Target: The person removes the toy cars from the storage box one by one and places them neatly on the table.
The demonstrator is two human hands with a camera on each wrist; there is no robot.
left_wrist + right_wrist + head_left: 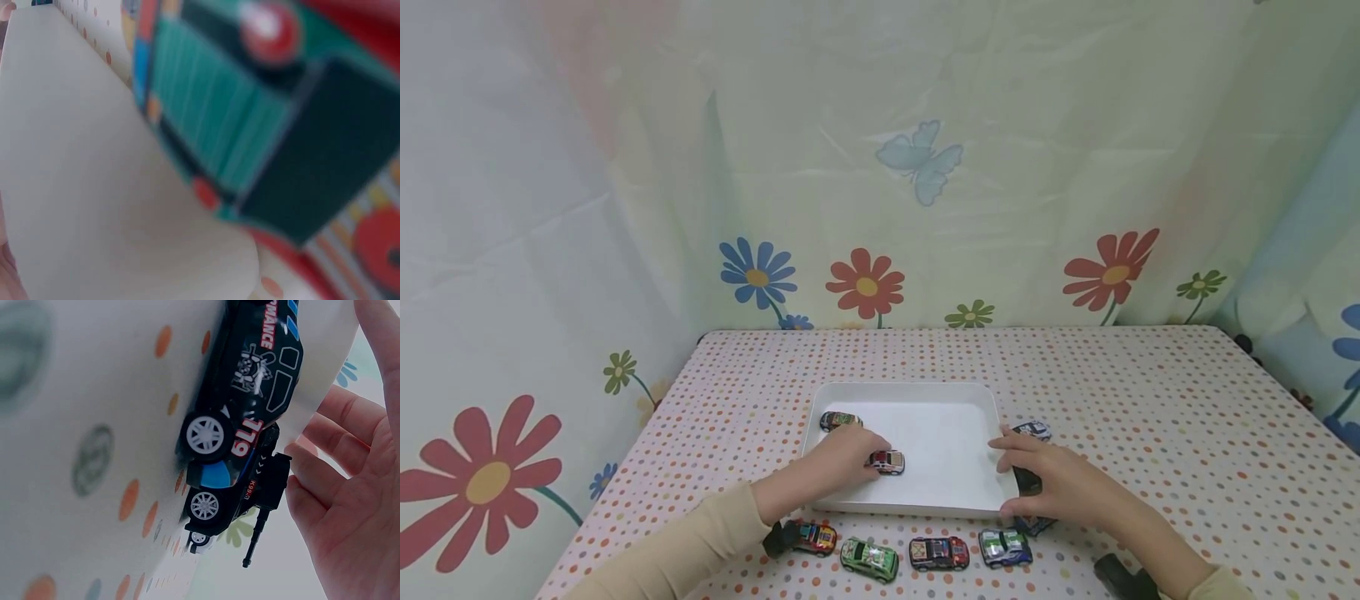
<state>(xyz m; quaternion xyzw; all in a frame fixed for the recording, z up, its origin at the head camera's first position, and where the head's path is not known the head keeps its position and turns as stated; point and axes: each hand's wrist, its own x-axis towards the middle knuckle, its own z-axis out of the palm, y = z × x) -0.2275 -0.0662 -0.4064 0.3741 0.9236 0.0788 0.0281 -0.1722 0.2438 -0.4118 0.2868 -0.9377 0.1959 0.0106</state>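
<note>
Over the white tray, my left hand pinches a small red and white toy car at its rear. A multicoloured toy car lies in the tray's far left corner. My right hand rests on the tray's right edge, fingers extended. The right wrist view shows those fingers along the tray wall, beside a black toy car marked 119 and a black toy vehicle with a gun barrel. The left wrist view is filled by a blurred teal and red toy car.
In front of the tray stand a red and yellow toy car, a green one, a black and red one and a green and white one. A white and blue toy car stands right of the tray on the dotted tablecloth.
</note>
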